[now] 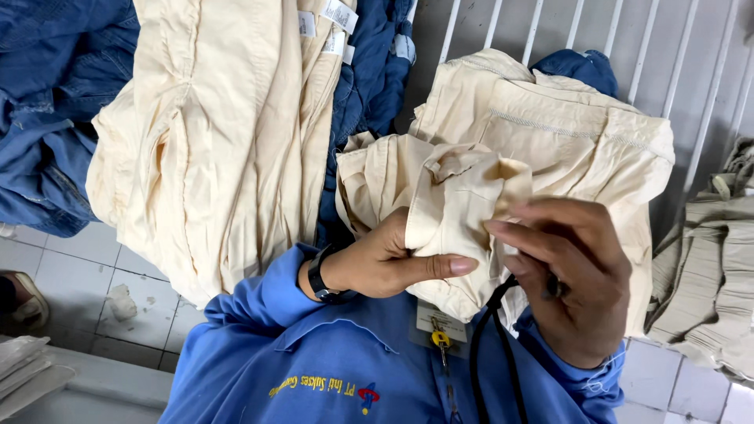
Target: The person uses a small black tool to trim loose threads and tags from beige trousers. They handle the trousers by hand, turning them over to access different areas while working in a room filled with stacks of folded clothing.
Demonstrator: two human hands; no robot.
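L hand (pixel 385 263) & R hand (pixel 569 279) raised, fingers pinching folded cream garment (pixel 463 196) btwn them.

i see a cream garment (pixel 503 149), crumpled and folded over on itself, its bunched corner raised in front of my blue jacket.

Blue denim pile (pixel 47 102), white rack (pixel 652 55)

White barred rack (pixel 652 47) carries cream folded garments (pixel 550 126); a blue piece (pixel 581 67) beneath. Tiled floor (pixel 71 275) below: crumpled white scrap (pixel 122 301), sandalled foot (pixel 23 297).
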